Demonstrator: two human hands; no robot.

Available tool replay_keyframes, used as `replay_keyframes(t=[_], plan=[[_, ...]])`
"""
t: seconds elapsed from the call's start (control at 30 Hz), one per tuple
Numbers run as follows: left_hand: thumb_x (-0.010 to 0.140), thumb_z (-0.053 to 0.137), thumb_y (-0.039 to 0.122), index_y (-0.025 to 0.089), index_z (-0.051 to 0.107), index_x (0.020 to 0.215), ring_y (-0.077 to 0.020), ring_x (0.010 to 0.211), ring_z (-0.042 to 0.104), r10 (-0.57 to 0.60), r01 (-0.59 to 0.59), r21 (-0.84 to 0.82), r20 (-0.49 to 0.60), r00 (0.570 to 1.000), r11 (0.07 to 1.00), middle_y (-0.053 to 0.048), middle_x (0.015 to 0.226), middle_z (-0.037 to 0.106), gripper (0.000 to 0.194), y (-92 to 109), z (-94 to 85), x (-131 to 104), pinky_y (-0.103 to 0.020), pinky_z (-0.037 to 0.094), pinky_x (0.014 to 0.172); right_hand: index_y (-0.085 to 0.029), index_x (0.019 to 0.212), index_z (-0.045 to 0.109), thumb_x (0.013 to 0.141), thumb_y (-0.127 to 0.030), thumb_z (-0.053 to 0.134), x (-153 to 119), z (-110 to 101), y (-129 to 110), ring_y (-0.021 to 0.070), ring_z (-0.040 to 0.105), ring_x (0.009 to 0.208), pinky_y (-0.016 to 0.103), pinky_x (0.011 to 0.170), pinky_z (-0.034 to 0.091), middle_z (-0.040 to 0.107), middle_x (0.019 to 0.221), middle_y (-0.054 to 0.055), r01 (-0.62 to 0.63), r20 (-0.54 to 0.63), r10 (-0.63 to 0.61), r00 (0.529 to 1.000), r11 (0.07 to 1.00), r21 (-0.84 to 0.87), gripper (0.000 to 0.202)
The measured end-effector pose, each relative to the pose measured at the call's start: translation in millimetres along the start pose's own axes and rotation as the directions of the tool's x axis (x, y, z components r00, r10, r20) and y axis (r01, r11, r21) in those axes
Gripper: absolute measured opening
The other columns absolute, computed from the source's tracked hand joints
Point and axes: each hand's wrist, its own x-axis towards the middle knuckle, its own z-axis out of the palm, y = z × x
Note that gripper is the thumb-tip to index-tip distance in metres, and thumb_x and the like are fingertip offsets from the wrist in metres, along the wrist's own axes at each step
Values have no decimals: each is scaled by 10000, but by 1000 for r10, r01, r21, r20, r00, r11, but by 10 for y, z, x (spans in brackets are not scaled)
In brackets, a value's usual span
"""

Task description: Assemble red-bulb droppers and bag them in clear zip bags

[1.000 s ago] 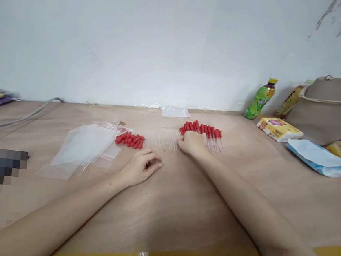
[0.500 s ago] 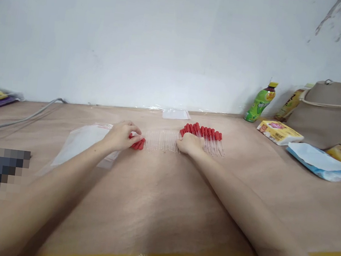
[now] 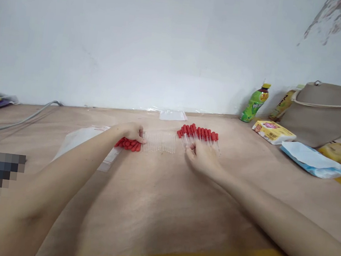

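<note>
Several clear glass tubes (image 3: 160, 142) lie side by side on the table. At their left end is a pile of loose red rubber bulbs (image 3: 128, 144). My left hand (image 3: 131, 131) is above the pile, thumb and fingers closed together at the leftmost tubes; what they pinch is hidden. My right hand (image 3: 202, 158) is closed on a clear glass tube (image 3: 185, 141), just right of the row. Behind that hand lies a row of droppers (image 3: 202, 133), glass tubes with red bulbs on their far ends.
A clear plastic bag (image 3: 75, 139) lies under my left forearm, with a small bag (image 3: 173, 115) by the wall. To the right are a green bottle (image 3: 255, 103), a tissue pack (image 3: 273, 132), a blue-white packet (image 3: 311, 159) and a grey bag (image 3: 323, 112). A cable (image 3: 33, 114) runs at left.
My right hand has moved right and nearer to me, off the tube row, with a glass tube in its fingers. My left hand has shifted slightly right, uncovering more red bulbs.
</note>
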Motion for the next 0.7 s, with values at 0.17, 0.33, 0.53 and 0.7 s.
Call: replay_keyframes(t=[0.17, 0.33, 0.53, 0.7], plan=[[526, 679, 513, 164, 607, 711, -211, 663, 602, -14, 12, -23, -96, 995, 1000, -47, 691, 660, 401, -21, -63, 29, -274, 439, 589, -183, 748, 464, 824, -285, 400, -127, 128, 150, 181, 528, 635, 323, 694, 301, 599, 669, 40, 74, -91, -69, 993, 996, 58, 142], [705, 576, 409, 151, 523, 968, -185, 874, 587, 144, -234, -181, -405, 903, 955, -81, 1005, 585, 372, 183, 48, -243, -277, 474, 710, -174, 813, 445, 839, -256, 380, -139, 253, 256, 174, 522, 594, 294, 610, 327, 576, 671, 42, 204, -159, -174, 972, 960, 194, 107], [729, 508, 120, 185, 551, 994, -166, 935, 552, 572, -632, -130, -316, 757, 764, -58, 1027, 541, 276, 534, 576, -898, -291, 484, 798, -159, 1074, 498, 864, -192, 399, -151, 385, 312, 197, 578, 832, 334, 733, 343, 636, 884, 83, 467, -225, -424, 877, 863, 195, 234], [757, 398, 26, 189, 525, 1133, -190, 1116, 480, 577, -638, -55, -373, 727, 768, -94, 1211, 463, 430, 558, 853, -1047, -336, 443, 915, -186, 988, 564, 886, -163, 376, -203, 387, 262, 165, 567, 828, 339, 775, 312, 636, 903, 63, 581, -216, -549, 808, 803, 133, 215]])
